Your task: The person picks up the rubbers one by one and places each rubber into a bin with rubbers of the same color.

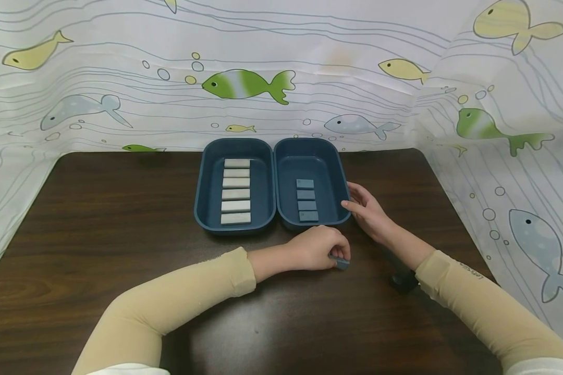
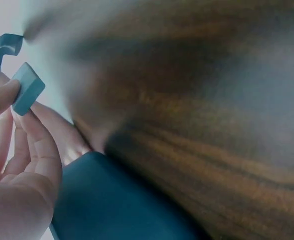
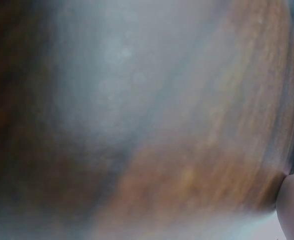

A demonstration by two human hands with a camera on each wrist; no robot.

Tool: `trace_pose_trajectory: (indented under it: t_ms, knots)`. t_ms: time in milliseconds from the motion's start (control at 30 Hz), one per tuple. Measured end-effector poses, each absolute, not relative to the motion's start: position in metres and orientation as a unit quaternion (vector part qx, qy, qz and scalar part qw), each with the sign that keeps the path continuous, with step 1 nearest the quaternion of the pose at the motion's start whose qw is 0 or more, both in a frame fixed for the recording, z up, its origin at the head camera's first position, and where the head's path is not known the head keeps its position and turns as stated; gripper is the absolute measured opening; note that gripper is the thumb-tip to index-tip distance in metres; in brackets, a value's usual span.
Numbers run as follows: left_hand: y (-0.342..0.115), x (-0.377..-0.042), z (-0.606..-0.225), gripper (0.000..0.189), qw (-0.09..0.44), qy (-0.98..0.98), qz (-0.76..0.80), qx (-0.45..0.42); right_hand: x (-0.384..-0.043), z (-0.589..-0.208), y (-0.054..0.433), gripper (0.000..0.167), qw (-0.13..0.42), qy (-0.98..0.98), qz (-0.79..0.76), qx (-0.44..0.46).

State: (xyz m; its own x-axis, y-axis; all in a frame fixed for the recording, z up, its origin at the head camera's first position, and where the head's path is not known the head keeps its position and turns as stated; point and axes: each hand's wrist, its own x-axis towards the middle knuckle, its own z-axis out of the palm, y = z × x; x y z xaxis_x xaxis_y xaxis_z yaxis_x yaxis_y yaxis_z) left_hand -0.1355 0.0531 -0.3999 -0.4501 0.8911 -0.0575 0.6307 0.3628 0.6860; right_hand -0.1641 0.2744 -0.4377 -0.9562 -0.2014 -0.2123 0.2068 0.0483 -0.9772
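Observation:
My left hand (image 1: 320, 247) pinches a small blue block (image 1: 341, 263) between thumb and fingertips, just in front of the right blue bin (image 1: 330, 151). Close up in the left wrist view, this block (image 2: 29, 90) is flat-sided with slanted edges. My right hand (image 1: 369, 212) holds that bin by its right side, thumb at the rim and fingers along the outer wall. Inside it, several matching blue blocks (image 1: 306, 195) lie in a column. Only a bit of the right hand (image 3: 292, 200) shows at the edge of the right wrist view.
Touching the right bin, a second blue bin (image 1: 199, 195) stands on its left, with several white blocks (image 1: 236, 194) in a column. Both sit toward the back of a dark wooden table (image 1: 98, 219). A fish-patterned sheet (image 1: 169, 114) hangs behind and at the sides.

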Motion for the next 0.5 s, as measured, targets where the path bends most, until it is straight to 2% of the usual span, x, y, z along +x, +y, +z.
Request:
trace_pose_trajectory:
  t_ms: [500]
  knots:
    - [0.046, -0.143, -0.377, 0.022, 0.204, 0.777, 0.347, 0.484, -0.165, -0.439, 0.274, 0.066, 0.146, 0.708, -0.691, -0.001]
